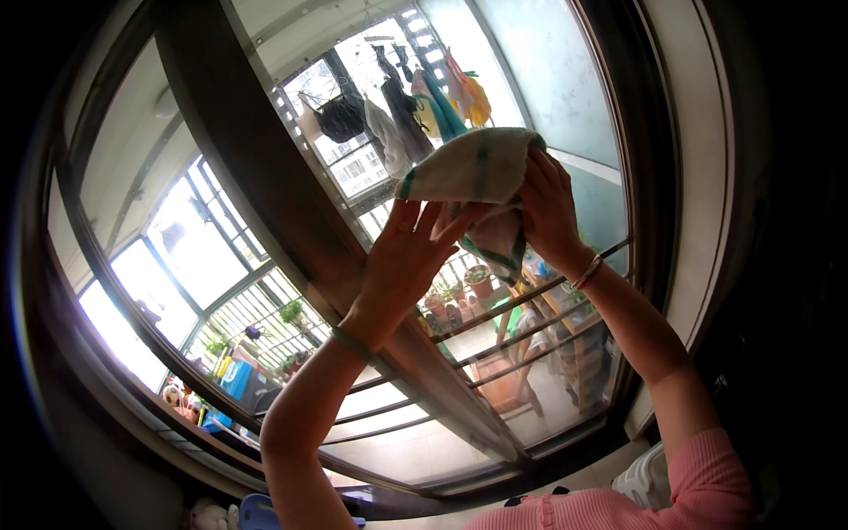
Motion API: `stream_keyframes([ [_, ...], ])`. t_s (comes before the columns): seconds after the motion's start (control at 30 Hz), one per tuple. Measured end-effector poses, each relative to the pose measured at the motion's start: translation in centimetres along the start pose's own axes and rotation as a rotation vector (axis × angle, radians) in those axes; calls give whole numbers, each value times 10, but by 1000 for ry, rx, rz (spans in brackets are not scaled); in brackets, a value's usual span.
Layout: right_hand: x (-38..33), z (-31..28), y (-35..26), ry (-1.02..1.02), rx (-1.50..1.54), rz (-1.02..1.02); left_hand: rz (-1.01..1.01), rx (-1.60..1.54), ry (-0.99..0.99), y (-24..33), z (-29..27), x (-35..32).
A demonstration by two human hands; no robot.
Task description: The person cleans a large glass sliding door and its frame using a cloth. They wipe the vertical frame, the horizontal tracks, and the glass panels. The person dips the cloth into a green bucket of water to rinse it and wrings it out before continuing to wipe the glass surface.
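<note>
A white cloth with green stripes (473, 168) is pressed against the glass of a tall window pane (565, 97). My right hand (546, 208) grips the cloth's right side, a bracelet on its wrist. My left hand (408, 256) is raised just below and left of the cloth, fingers spread, fingertips touching its lower edge. Both arms reach up from the lower edge; the right one wears a pink sleeve.
A dark window frame post (265, 168) runs diagonally between two panes. Horizontal bars (521, 318) cross the lower glass. Beyond the glass hang clothes (397, 115) on a rack, and potted plants (459, 287) stand on a balcony. A white object (645, 477) sits at lower right.
</note>
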State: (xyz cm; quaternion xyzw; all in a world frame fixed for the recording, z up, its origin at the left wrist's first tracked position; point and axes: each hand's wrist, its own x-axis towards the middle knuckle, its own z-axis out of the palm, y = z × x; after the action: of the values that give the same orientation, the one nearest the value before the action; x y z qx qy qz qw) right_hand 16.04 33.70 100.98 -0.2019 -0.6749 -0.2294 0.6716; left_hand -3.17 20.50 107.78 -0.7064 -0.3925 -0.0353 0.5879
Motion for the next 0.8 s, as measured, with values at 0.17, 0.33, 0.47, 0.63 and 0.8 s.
stream_keyframes([
  [0.17,1,4,5,-2,-13,-7,4,26,-60,-4,-6,-6],
  [0.33,-1,8,11,6,3,-48,41,63,-84,-9,0,-15],
  [0.47,5,0,8,-3,28,-61,40,47,-5,-10,3,-19],
  [0.63,9,1,12,31,47,-108,27,32,-27,-13,4,-20],
  [0.8,11,7,13,46,93,-116,28,16,-89,-13,1,-24],
])
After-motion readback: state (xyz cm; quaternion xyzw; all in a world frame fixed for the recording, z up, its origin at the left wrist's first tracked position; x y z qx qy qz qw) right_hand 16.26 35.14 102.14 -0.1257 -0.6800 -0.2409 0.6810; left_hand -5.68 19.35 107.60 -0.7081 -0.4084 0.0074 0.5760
